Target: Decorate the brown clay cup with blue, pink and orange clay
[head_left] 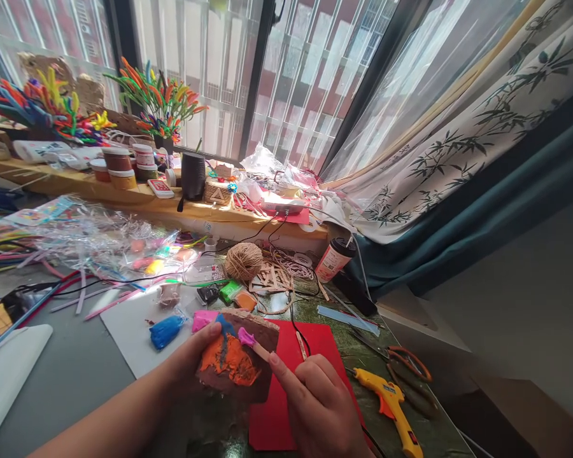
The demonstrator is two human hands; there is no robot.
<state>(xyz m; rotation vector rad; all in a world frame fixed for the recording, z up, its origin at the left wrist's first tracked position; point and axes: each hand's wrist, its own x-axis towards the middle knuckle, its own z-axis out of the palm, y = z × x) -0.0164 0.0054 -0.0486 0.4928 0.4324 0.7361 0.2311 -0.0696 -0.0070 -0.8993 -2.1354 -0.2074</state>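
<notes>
Left hand reaching in from lower left, fingers clamped around the edge of a brown clay-daubed slab tilted above the red sheet; right hand rising from below, fingers pinched shut on a pink-tipped stick pressed against the slab's top.

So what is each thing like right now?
Left hand: holds the brown slab.
Brown slab: tilted up, smeared with orange and blue clay.
Right hand: grips a stick.
Stick: pink clay on its tip, touching the slab.
Glue gun: lying flat, untouched.
Twine ball: wound up.
</notes>
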